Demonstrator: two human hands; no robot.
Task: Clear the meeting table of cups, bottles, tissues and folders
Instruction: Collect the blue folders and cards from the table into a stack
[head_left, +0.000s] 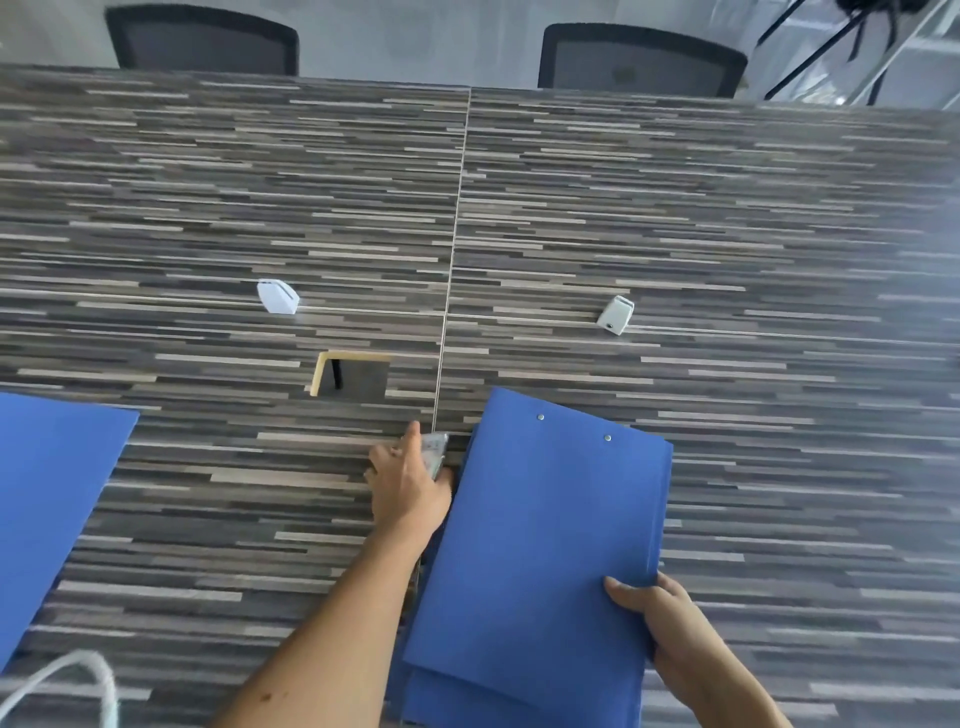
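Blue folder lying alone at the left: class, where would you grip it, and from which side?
The lone folder lies flat with its long right edge bare and nearest the left hand; probably pinch that edge, coming from the right.

The striped table (727, 234) — blue folder (52, 493) at left, white fittings (278, 297) mid-seam

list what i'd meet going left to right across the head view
lone blue folder, left white clip, cable cut-out, left hand gripping a small silvery item, blue folder stack held by the right hand
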